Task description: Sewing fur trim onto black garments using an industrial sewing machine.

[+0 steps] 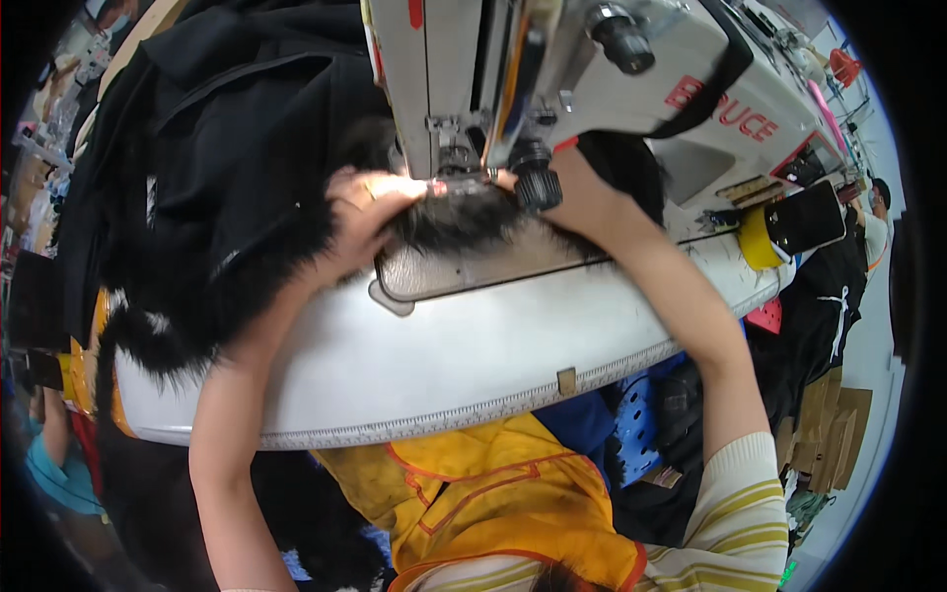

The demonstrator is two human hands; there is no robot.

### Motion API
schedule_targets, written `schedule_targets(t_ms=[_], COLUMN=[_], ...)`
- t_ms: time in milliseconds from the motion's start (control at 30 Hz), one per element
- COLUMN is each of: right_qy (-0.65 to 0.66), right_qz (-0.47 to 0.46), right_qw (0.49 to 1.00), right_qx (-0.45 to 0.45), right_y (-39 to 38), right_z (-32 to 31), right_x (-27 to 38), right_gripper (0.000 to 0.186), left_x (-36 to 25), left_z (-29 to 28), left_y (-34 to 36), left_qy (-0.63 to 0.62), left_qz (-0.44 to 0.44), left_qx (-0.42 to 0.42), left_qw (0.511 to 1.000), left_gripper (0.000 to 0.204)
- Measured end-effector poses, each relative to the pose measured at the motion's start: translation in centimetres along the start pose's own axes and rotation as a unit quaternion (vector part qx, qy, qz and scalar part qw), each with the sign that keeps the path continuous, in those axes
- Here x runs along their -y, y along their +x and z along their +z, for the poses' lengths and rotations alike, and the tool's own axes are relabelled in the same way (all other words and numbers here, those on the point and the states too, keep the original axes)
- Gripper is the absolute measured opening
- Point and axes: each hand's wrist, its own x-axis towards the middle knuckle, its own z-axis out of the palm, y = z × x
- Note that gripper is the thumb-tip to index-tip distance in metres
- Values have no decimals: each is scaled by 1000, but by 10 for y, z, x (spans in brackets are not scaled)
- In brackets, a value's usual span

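Note:
A black garment (237,128) with black fur trim (459,222) lies under the head of a white sewing machine (681,99), by the lit presser foot (454,185). Just left of the foot, my left hand (360,217) is closed on the fur trim, thumb and fingers reaching toward the needle area. My right hand (582,192) rests at the other side of the foot, against the black material. The black knob (538,178) hides most of its fingers; one fingertip shows beside the foot. More fur edging lies across my left forearm.
A ruler tape (473,416) runs along the white table's front edge (345,340). A yellow and black holder (774,237) stands at the right, near small tools. Below hang a blue perforated basket (636,429) and dark cloth. Other people work at far left and right.

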Motion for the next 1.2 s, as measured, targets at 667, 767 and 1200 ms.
schedule_targets(t_ms=[667, 767, 1200], right_qy=[147, 155, 50], right_qz=[-49, -49, -44], right_qw=[979, 982, 992], right_qx=[131, 94, 103], right_y=[-33, -36, -31], right_z=[-31, -29, -20], right_x=[18, 23, 16], right_gripper=[64, 56, 39], left_x=[-35, -54, -27], left_z=[-30, -33, -19], left_y=[-10, -11, -8], left_qy=[53, 100, 46], left_qz=[136, 70, 123], left_qx=[7, 61, 30], left_qw=[989, 991, 991], left_gripper=[28, 23, 23])
